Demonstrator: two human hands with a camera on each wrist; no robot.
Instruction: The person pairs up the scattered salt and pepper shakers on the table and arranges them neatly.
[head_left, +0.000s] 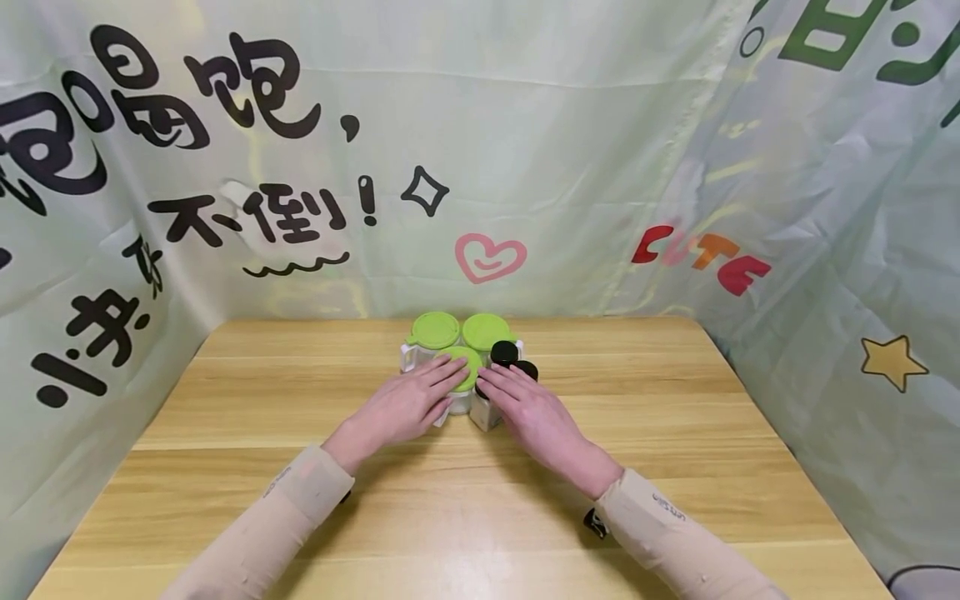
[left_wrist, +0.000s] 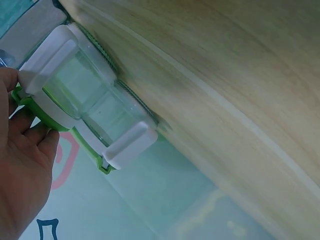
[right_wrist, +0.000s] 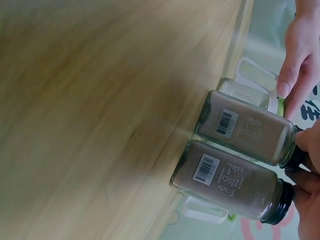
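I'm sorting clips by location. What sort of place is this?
Probably a makeshift filming corner rather than a working kitchen: printed cloth hangs around a wooden table, where green-lidded containers and black-capped jars stand bunched together.

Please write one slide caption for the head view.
Left hand on a green-lidded container, right hand on black-capped jars, above a wooden table.

Green lids [head_left: 435,330], black caps [head_left: 504,352], white handles [left_wrist: 132,145]
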